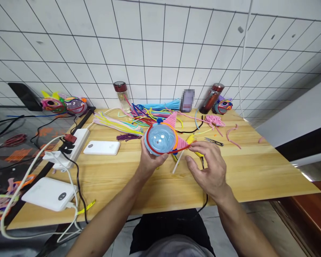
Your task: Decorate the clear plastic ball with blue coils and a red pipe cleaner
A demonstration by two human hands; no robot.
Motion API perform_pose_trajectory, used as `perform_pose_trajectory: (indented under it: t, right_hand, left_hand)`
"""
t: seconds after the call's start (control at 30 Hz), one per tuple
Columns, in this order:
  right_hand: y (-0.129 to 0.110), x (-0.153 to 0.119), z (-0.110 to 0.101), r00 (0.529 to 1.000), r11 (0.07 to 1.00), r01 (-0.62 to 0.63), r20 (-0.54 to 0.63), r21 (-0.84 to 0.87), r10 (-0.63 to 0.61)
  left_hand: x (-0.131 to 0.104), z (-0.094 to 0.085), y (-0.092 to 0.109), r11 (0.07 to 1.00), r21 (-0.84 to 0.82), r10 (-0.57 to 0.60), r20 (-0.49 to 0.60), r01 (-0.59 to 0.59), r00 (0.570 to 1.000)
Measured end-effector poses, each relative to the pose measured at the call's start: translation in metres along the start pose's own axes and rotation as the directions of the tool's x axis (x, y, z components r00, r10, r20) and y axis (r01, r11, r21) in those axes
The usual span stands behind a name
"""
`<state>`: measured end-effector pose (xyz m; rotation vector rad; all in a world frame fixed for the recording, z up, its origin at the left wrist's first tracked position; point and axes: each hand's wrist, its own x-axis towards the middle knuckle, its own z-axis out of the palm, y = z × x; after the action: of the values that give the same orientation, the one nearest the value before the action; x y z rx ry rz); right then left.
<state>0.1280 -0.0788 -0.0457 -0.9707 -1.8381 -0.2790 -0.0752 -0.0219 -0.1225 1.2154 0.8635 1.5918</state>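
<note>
A round light-blue pipe-cleaner craft (157,141) with a shiny clear front and pink pointed pieces (171,122) is held up above the table. My left hand (149,159) is closed around its lower left side, thumb along the bottom edge. A red pipe cleaner (173,151) curves round the craft's rim, and its loose end runs out to the right. At that end, my right hand (210,167) pinches the red strand between its fingers. Partly hidden behind the right hand lies a yellow glue gun (190,139) with a whitish glue stick (178,162).
Bundles of coloured pipe cleaners (117,123) lie behind the craft, with snips (214,141) at right. Two bottles (121,96) and a phone (187,100) stand by the tiled wall. Power banks (102,147), a power strip (77,144) and cables occupy the left.
</note>
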Motion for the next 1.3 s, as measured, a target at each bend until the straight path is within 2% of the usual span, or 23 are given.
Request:
perform_pose_trajectory:
  t: [0.1,0.23,0.47,0.87,1.17,1.3]
  right_hand:
    - [-0.002,-0.001,0.007,0.997,1.0,0.024,0.073,-0.002,-0.023]
    - [-0.001,-0.002,0.014,0.994,1.0,0.017,0.108,-0.002,-0.016]
    - [0.003,-0.003,0.015,0.994,0.998,0.052,0.093,-0.017,-0.05]
    - [0.002,-0.003,0.015,0.992,0.997,0.082,0.103,-0.017,-0.08]
    - [-0.011,-0.002,0.018,0.998,1.0,0.02,0.06,0.008,-0.021]
    - [-0.016,-0.002,0.022,0.999,0.999,-0.025,0.041,0.025,0.024]
  left_hand:
    - [-0.002,0.0,0.003,0.998,0.035,0.043,0.009,-0.044,0.999]
    - [-0.001,0.0,0.005,0.993,0.085,0.079,0.018,-0.08,0.997]
    - [-0.006,0.004,0.008,0.975,0.184,0.119,0.032,-0.123,0.992]
    - [-0.012,0.002,0.005,0.945,0.237,0.216,0.06,-0.225,0.974]
    - [-0.009,0.004,0.01,0.962,0.207,0.174,0.027,-0.176,0.984]
    - [-0.01,0.005,0.014,0.973,0.181,0.135,0.047,-0.141,0.99]
